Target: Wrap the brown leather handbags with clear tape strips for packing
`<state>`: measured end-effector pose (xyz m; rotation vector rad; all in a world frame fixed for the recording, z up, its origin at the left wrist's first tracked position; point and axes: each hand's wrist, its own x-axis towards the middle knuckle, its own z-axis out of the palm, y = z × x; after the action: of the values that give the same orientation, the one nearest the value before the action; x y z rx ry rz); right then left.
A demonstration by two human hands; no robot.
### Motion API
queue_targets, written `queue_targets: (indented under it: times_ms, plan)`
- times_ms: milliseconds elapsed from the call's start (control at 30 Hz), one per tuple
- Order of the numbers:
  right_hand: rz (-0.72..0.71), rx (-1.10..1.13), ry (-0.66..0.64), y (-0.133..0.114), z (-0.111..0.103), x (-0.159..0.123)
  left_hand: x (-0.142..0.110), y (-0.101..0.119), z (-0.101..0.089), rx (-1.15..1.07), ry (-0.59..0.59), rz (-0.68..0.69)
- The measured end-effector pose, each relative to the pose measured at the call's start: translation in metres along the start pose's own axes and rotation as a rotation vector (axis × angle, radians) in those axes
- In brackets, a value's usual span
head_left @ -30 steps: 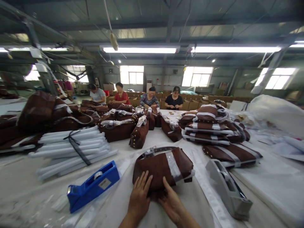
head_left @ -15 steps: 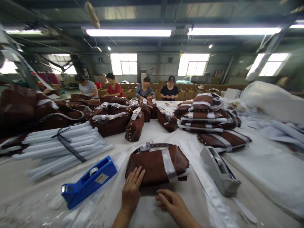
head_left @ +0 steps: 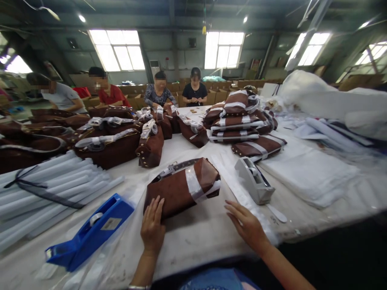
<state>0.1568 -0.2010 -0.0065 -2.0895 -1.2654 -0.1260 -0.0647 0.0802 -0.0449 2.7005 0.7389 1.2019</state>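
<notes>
A brown handbag [head_left: 172, 191] lies on the white-covered table in front of me, with a band of clear tape over white wrapping near its right end. Its strap, partly wrapped, runs along the far side. My left hand [head_left: 153, 227] rests with outstretched fingers on the bag's near left side. To the right of the bag, my right hand [head_left: 246, 225] hovers over the table with fingers apart, touching nothing. The grey tape dispenser [head_left: 254, 181] stands just beyond that hand. On my left sits a blue tape dispenser [head_left: 90, 231].
Bundled white rolls [head_left: 57, 189] lie at the left. Several brown bags [head_left: 109, 151] fill the far left, and more wrapped bags [head_left: 236, 129] are stacked at the far right. White sheets [head_left: 311, 173] lie on the right. Co-workers [head_left: 195, 92] sit across the table.
My right hand has moved right, away from the bag's near edge, and its fingers have spread. The left hand stays on the bag. My view has tilted down and turned right.
</notes>
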Motion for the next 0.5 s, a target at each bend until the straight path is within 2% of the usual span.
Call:
queue_targets:
  times_ms: [100,167,300,367,433,500]
  plan:
    - [0.047,-0.157,0.08,0.037,-0.018,-0.001,0.0,-0.004,0.002,-0.05,0.084,-0.091]
    - [0.029,-0.241,0.062,0.058,-0.018,0.0,0.0,-0.006,0.002,-0.093,0.135,-0.175]
    - [-0.019,-0.314,-0.111,0.089,0.003,0.018,-0.001,-0.009,0.001,-0.143,0.201,-0.401]
    - [0.038,-0.311,-0.192,0.101,0.016,0.038,-0.002,-0.012,0.001,-0.142,0.218,-0.507]
    - [0.127,-0.303,-0.212,0.112,0.029,0.063,-0.003,-0.014,0.002,-0.144,0.236,-0.58]
    - [0.18,-0.296,-0.196,0.121,0.039,0.089,-0.003,-0.015,0.003,-0.167,0.267,-0.587]
